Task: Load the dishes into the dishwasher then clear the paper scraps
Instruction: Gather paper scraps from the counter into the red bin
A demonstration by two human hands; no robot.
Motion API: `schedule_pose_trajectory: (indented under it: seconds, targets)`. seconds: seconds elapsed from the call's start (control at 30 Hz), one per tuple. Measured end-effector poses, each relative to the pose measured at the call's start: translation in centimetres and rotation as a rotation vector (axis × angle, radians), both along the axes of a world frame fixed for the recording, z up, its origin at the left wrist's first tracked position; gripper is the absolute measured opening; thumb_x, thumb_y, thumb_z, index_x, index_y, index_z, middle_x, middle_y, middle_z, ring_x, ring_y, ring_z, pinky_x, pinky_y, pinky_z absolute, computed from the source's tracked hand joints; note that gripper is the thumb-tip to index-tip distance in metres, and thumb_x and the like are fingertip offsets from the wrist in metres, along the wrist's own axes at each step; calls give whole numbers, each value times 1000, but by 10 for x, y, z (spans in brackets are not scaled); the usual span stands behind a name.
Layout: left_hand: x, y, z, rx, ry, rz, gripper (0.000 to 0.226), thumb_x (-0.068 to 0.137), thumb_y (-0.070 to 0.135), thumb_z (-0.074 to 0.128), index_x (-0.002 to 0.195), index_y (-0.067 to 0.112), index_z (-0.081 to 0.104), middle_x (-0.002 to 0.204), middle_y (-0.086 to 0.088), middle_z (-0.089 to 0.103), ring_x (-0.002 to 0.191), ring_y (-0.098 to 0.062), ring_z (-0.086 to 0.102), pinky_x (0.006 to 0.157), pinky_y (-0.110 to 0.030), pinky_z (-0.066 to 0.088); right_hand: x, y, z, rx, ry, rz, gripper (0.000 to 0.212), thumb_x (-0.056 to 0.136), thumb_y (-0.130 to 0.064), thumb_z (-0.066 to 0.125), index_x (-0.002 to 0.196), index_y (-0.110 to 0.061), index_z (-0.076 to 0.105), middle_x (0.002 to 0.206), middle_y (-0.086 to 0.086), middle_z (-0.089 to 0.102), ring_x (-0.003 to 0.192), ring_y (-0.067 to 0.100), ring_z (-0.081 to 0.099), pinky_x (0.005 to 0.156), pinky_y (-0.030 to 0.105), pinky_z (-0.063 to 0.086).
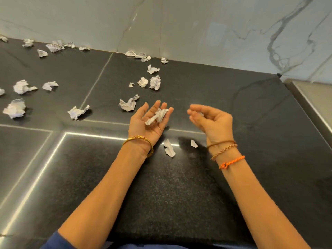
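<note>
Blue cloth (pixel 53 243): a strip at the bottom edge, nearest the camera, just under the left forearm.
Left hand (pixel 149 121): palm up above the bench, fingers (pixel 156 106) straight and spread; a few crumpled paper scraps (pixel 157 116) lie loose in the palm, not pinched.
Left wrist: a gold bangle (pixel 138 140) circles it.
Right hand (pixel 212 121): palm turned toward the left hand, its fingers (pixel 193 114) loosely curled and blurred; a sliver of white shows at the fingertips, but whether they pinch anything I cannot tell.
Right wrist: a brown band, a chain bracelet and an orange thread (pixel 231 162).
Scraps beside the wrists: one flat scrap (pixel 169 148) on the bench between the wrists, a smaller bit (pixel 194 143) just beside the right wrist.
Scraps beyond the fingers: one crumpled wad (pixel 128 104) near the left fingertips, a cluster (pixel 154 81) farther back.
Scraps far left: many more wads (pixel 15 108) scattered over the bench up to the wall.
Bench (pixel 161 194): dark speckled stone with pale seams.
Wall (pixel 197 24): pale veined marble behind it.
</note>
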State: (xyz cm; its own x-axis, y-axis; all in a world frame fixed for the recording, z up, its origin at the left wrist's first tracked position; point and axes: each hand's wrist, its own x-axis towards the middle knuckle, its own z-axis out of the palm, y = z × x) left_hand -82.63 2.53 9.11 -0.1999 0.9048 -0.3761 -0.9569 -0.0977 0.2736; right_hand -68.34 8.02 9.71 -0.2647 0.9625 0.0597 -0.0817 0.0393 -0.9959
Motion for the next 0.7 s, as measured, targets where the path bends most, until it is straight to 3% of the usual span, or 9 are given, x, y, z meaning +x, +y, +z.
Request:
schedule_pose_trajectory:
  seconds: [0.07, 0.2, 0.27, 0.37, 0.43, 0.57, 0.7]
  targets:
    - [4, 1, -1, -2, 30, -38, 33, 95, 27, 43, 93, -2, 60, 96, -17, 63, 71, -34, 69, 73, -40, 55, -17, -3, 15, 110, -3, 14, 20, 80, 7, 63, 92, -8, 67, 67, -10, 70, 68, 1, 66, 69, 15, 54]
    - [7, -1, -4, 6, 113, -142, 37, 96, 34, 36, 92, 4, 59, 80, -12, 69, 64, -23, 70, 59, -32, 57, -49, -21, 15, 542, -351, 83, 25, 82, -18, 57, 98, -6, 71, 95, 2, 71, 90, 1, 60, 81, 14, 48]
    - [6, -2, -5, 13, 101, -155, 38, 96, 34, 36, 91, 5, 60, 77, -11, 69, 65, -23, 69, 57, -31, 58, -54, -28, 13, 633, -327, 108, 25, 86, -15, 54, 102, -4, 70, 102, 3, 69, 100, 3, 57, 86, 11, 44]
    - [0, 0, -5, 7, -2, -97, 34, 95, 33, 39, 85, 6, 59, 79, -9, 62, 60, -23, 66, 53, -29, 56, -41, -23, 12, 616, -251, -67, 19, 87, -12, 55, 97, -9, 70, 94, -7, 64, 93, 4, 60, 82, 11, 46]
    - [-5, 2, -5, -1, -45, -46, 33, 95, 30, 40, 79, 8, 58, 68, -7, 59, 49, -19, 61, 45, -19, 51, -23, -17, 7, 571, -374, -127, 17, 82, -18, 59, 93, -12, 71, 90, -9, 62, 87, 5, 59, 78, 15, 47]
    - [-15, 4, -6, -7, -4, 10, 32, 97, 27, 38, 76, 10, 55, 60, -4, 56, 41, -11, 53, 35, -13, 42, 13, -25, -12, 365, -807, 75, 39, 69, -30, 79, 101, -15, 65, 101, -3, 42, 93, 11, 46, 85, 23, 42]
    - [-18, 4, -9, 3, -4, 28, 31, 97, 26, 38, 79, 10, 56, 65, -4, 55, 43, -12, 55, 36, -14, 43, 18, -35, -20, 286, -938, 166, 56, 58, -39, 83, 101, -15, 57, 101, -1, 38, 96, 13, 43, 80, 15, 33]
